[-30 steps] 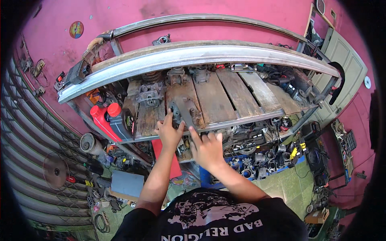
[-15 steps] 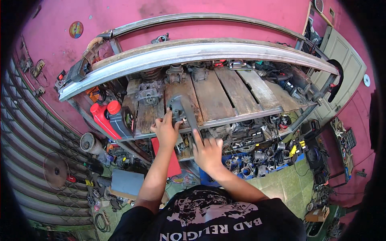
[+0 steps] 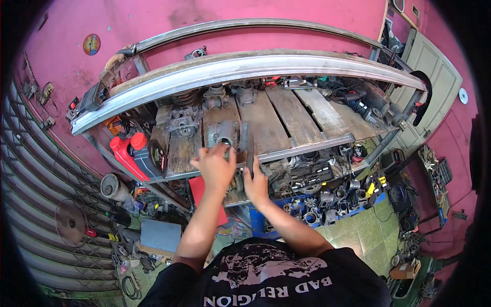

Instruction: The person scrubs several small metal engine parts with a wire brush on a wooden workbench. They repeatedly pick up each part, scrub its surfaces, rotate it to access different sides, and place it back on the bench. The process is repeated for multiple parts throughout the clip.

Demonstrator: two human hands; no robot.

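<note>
A grey metal engine part point(image 3: 224, 131) with a round opening facing me sits near the front edge of the wooden-plank bench point(image 3: 266, 125). My left hand point(image 3: 217, 168) is at its front; thumb and forefinger close on it by the opening, the other fingers spread and slightly blurred. My right hand point(image 3: 257, 185) is closed round the lower end of a long, flat, dark file-like tool point(image 3: 250, 151). The tool stands almost upright in view, just right of the part's flat face; whether they touch I cannot tell.
Other metal engine parts point(image 3: 184, 122) lie farther back on the bench. Two oil bottles, one red point(image 3: 123, 153) and one dark point(image 3: 149, 156), stand at its left end. A metal rail point(image 3: 255, 68) crosses behind. Below are a blue tray point(image 3: 262, 221) of parts and a red panel point(image 3: 207, 197).
The engine part has turned, its flat face now toward the right. The tool has swung from lying diagonally across it to nearly upright beside it. My right hand has moved slightly upward and left.
</note>
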